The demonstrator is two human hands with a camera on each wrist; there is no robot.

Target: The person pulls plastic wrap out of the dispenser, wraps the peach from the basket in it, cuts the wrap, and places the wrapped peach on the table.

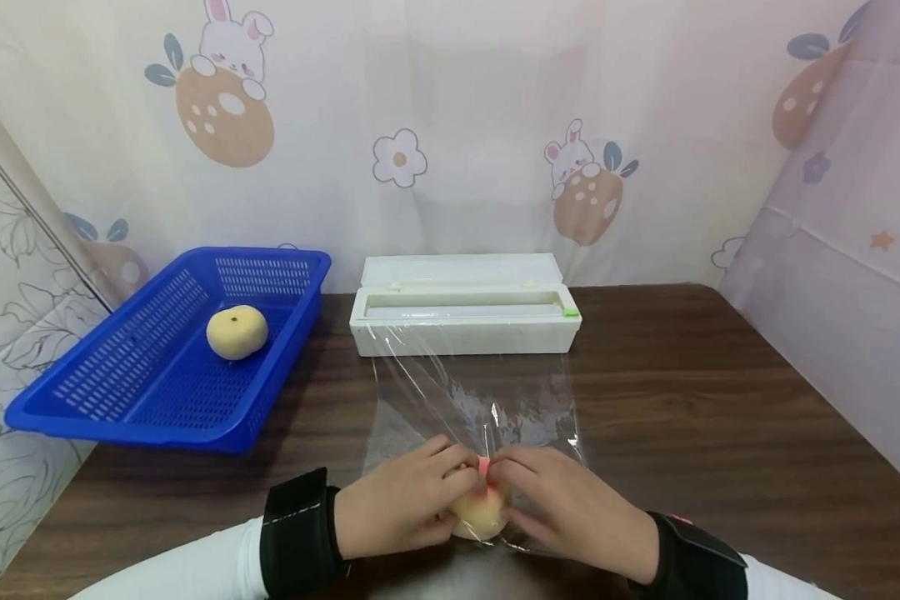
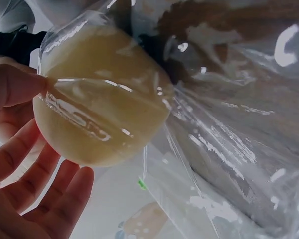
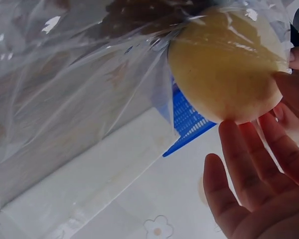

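A pale yellow peach (image 1: 478, 515) with a reddish top is between both hands near the table's front edge. Clear plastic wrap (image 1: 487, 412) lies over it, creased and taut in the left wrist view. My left hand (image 1: 412, 496) holds the peach from the left, its thumb pressing the film onto the fruit and its fingers bent about the side. From the right, my right hand (image 1: 566, 504) grips the same peach, fingertips against its skin in the right wrist view. The film runs back to a white wrap dispenser box (image 1: 465, 337) whose lid stands up.
A blue plastic basket (image 1: 285, 396) stands at the left with one more yellow fruit (image 1: 237, 332) in it. The dark wooden table (image 1: 682, 400) reaches back to a printed curtain (image 1: 480, 100). A green cutter tab (image 1: 571, 312) sits at the box's right end.
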